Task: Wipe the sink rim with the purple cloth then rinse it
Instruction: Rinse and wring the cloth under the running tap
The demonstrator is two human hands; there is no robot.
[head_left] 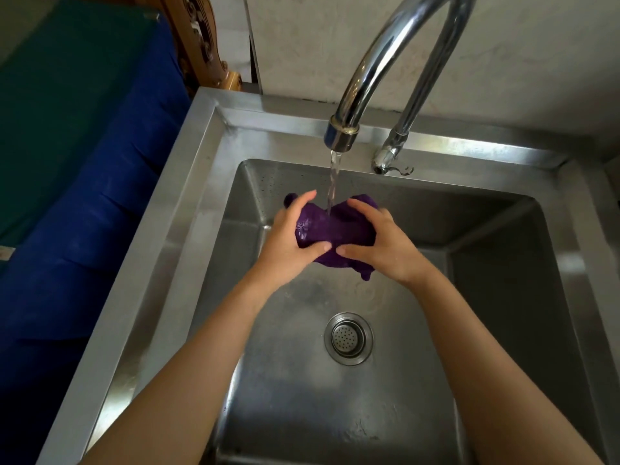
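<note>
while water stream (333,182) strikes purple cloth (335,229) near sink (188,182) back wall, left hand (288,239) and right hand (379,243) pinch bunched cloth, thumbs nearly touching; knead, turn folds under flow.

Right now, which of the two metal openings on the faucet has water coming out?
The big spout above the purple cloth is running. The small side tap near the faucet base, to its right, looks dry.

Faucet (375,72) overhead (open basin (503,297) below)
</note>
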